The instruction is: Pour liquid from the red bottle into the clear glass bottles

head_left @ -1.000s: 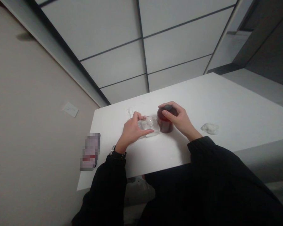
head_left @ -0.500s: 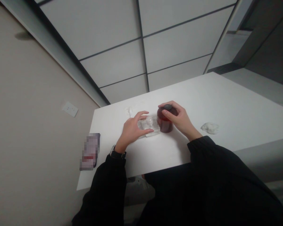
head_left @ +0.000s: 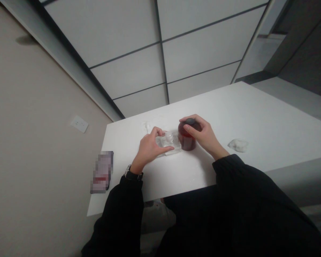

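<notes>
My right hand (head_left: 201,132) is wrapped round the upper part of a dark red, see-through bottle (head_left: 188,143) with a black stopper (head_left: 190,121). The bottle stands upright on the white table. Just left of it, a clear, box-like container with a rounded knob (head_left: 169,137) lies on the tabletop. My left hand (head_left: 151,144) grips this container, thumb along its near side and fingers at its far side. Container and bottle are side by side, close to touching. The fingertips behind each object are partly hidden.
A crumpled whitish, see-through piece (head_left: 238,145) lies to the right on the table (head_left: 270,121). Behind my left hand is a small white item (head_left: 147,125), hard to make out. A blurred-out flat object (head_left: 102,172) rests near the left edge. The wall has a socket (head_left: 80,123).
The fingers of my left hand have curled in at the clear container's far side. My right hand and the bottle have stayed in place.
</notes>
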{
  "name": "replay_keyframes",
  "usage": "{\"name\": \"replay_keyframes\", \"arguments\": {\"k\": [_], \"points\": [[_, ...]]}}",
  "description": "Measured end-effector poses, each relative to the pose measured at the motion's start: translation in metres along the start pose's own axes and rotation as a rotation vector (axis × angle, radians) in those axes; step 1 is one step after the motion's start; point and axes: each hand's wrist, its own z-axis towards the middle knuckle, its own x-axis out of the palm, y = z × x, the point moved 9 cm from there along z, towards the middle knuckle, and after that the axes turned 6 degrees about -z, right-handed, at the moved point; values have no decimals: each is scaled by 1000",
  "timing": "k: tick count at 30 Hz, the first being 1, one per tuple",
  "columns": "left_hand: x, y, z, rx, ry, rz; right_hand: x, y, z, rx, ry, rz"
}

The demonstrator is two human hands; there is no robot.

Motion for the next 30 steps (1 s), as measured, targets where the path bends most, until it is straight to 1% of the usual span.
{"name": "replay_keyframes", "arguments": {"k": [3,8,11,15,17,21,27,30], "points": [[1,-1,-1,7,7,-14,0,0,0,1,-7,4],[4,-6,1,54,67,29,-1,1,0,-2,-11,10],[3,-5,1,58,40,-17,-1,0,1,-3,-8,7],[1,0,0,20,1,-45,-1,0,1,-16,-16,-8],[1,-1,1,14,14,-43,-1,0,1,-20,-13,-5],[4,-6,2,49,69,10,-1,-1,1,-11,-8,-2],[2,-1,1,14,17,-64,-1,0,1,-8,-7,-3],[3,-4,1,38,40,-36,-1,-1,1,-4,-4,8]]}}
